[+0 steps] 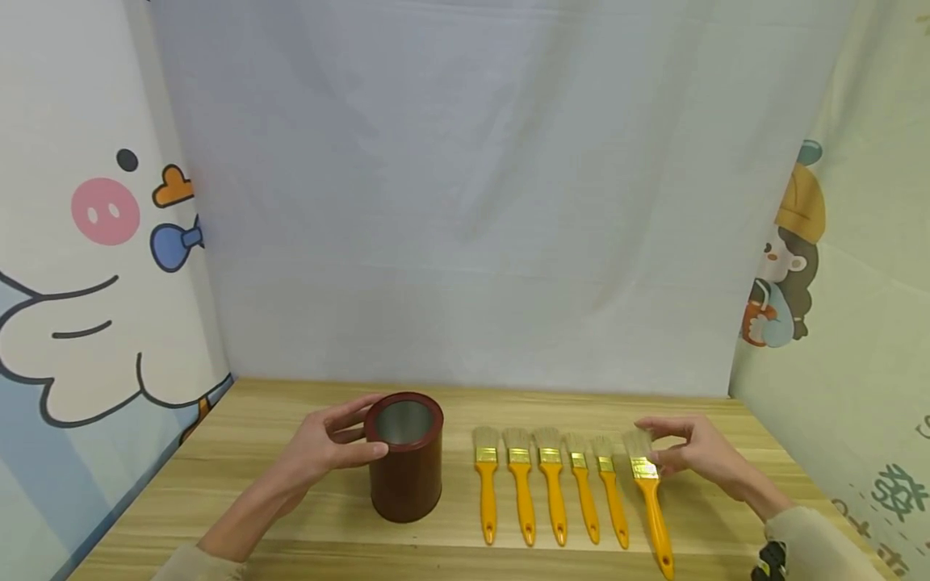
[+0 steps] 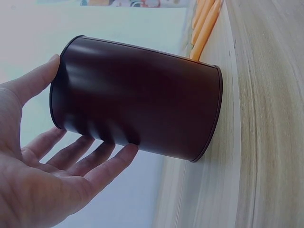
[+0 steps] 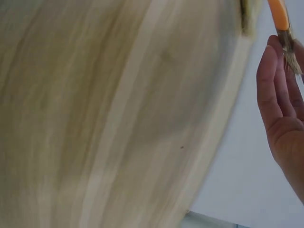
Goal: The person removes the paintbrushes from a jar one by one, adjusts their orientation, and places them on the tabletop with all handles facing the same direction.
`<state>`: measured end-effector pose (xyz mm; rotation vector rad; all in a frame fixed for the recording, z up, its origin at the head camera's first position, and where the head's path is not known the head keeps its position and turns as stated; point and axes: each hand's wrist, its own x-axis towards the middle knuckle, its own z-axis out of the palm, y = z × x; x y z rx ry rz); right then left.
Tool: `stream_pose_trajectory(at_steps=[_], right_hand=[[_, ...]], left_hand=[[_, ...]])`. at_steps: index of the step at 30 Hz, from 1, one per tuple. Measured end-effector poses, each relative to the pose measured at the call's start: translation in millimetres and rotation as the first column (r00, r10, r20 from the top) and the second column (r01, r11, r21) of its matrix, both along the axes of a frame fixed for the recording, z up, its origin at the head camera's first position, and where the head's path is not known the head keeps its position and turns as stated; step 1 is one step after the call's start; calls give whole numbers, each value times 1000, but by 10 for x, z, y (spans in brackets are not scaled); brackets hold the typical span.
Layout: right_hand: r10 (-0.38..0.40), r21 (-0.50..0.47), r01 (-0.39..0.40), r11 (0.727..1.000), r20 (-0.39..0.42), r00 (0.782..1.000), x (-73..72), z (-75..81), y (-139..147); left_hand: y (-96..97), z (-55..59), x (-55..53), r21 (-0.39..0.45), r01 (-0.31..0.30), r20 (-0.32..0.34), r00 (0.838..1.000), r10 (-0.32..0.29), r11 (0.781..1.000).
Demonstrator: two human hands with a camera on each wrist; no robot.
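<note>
A dark red-brown canister point(image 1: 405, 476) stands upright on the wooden table, its round top showing a grey inside. My left hand point(image 1: 330, 440) holds it near the rim, thumb at the front and fingers round the far side. In the left wrist view, the fingertips of my left hand point(image 2: 61, 175) touch the canister's wall point(image 2: 135, 97). At the right, my right hand point(image 1: 690, 452) pinches a yellow-handled paintbrush point(image 1: 654, 516) near its metal band. The right wrist view shows my right hand point(image 3: 285, 99) only partly, with the paintbrush's orange-looking handle point(image 3: 279, 14) above the fingers.
Between the hands, several more yellow paintbrushes point(image 1: 552, 488) lie in a row on the table point(image 1: 327, 537), bristles pointing away from me. A pale cloth point(image 1: 479, 202) hangs behind the table. Printed cartoon sheets point(image 1: 94, 323) stand at both sides.
</note>
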<state>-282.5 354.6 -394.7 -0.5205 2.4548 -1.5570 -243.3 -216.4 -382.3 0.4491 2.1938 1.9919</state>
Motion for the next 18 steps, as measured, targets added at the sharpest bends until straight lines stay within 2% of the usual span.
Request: stream_pose_trajectory(at_steps=[11, 18], right_hand=[[-47, 17, 46, 999, 50, 998, -143, -203, 122], [-52, 135, 53, 989, -12, 999, -208, -290, 179]], left_hand=[[2, 3, -9, -1, -10, -2, 1000, 10, 1000], [4, 17, 6, -12, -7, -1, 1000, 7, 1000]])
